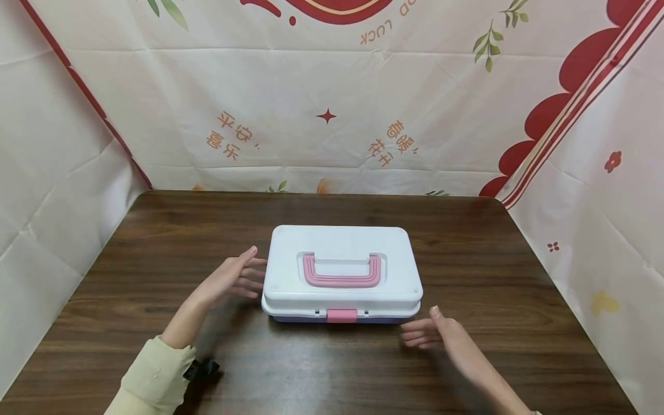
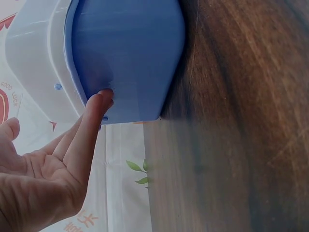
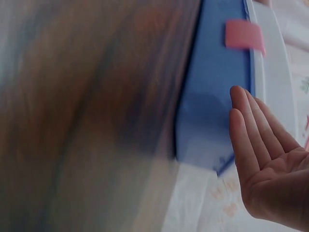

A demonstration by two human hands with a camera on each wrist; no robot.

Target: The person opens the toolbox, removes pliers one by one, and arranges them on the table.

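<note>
A lidded storage box [image 1: 342,239] with a white top and a blue base [image 2: 130,58] stands on the table, its lid down. On the lid a pink handle [image 1: 342,281] lies folded flat, and a pink latch [image 1: 342,316] sits at the middle of the front edge. My left hand [image 1: 228,282] is at the box's left end, fingers extended, fingertips right at the blue side in the left wrist view. Near the front right corner, my right hand [image 1: 436,334] has its fingers straight, palm towards the box, and holds nothing.
The box stands on a dark wooden table [image 1: 181,230]. A white printed cloth [image 1: 290,86] hangs behind the table's far edge and along both sides. A small black device [image 1: 201,369] is at the left sleeve cuff [image 1: 158,369].
</note>
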